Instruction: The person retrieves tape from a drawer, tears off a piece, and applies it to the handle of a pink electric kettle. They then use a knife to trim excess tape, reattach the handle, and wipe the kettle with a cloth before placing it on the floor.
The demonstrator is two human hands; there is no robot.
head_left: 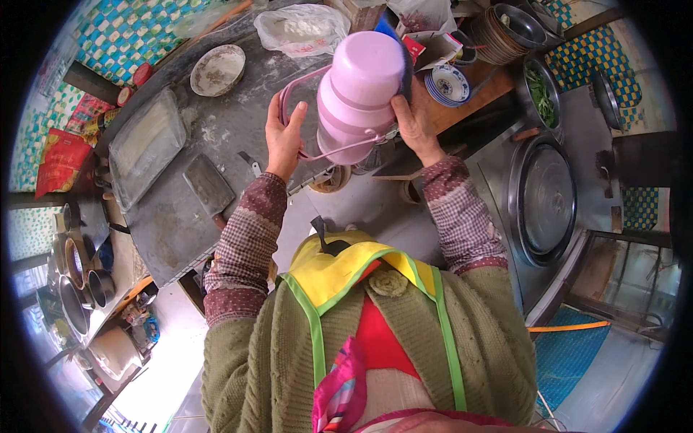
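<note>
A glossy pink vacuum flask (pixel 354 105) with a rounded cap is held up, tilted, over the front edge of the grey worktop. Its thin pink carrying handle (pixel 304 78) swings out to the left. My left hand (pixel 286 137) is closed round this handle, thumb up, most of its fingers hidden behind it. Against the right side of the flask presses my right hand (pixel 416 128), its fingers partly hidden behind the body. Left of my left forearm, a cleaver (pixel 208 184) lies flat on the worktop, and a small knife (pixel 250 164) lies by the edge.
A floury bowl (pixel 217 70), a white plastic bag (pixel 302 29) and a plastic-covered tray (pixel 149 148) rest on the flour-dusted worktop (pixel 166 242). Rightward are stacked blue-and-white bowls (pixel 449 84), a pot of greens (pixel 540 92) and a large round lid (pixel 546 195).
</note>
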